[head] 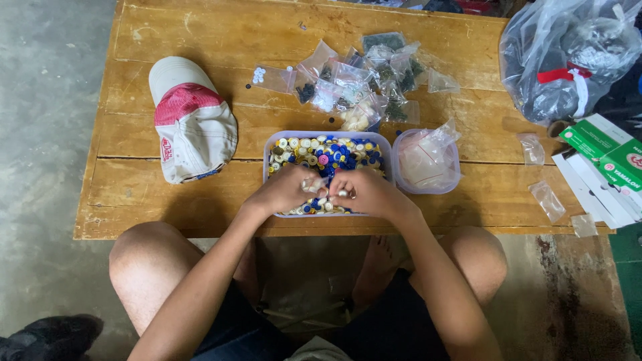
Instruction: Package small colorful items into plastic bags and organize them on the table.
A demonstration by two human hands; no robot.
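Both hands in button tub; green boxes far right

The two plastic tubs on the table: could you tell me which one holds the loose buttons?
The rectangular tub under both hands, heaped with blue, yellow and white buttons. The smaller round tub on its right holds only clear bags.

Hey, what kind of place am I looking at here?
Probably a home or small workshop sorting spot: a low wooden table on bare concrete floor, a tub of mixed buttons and small filled plastic bags.
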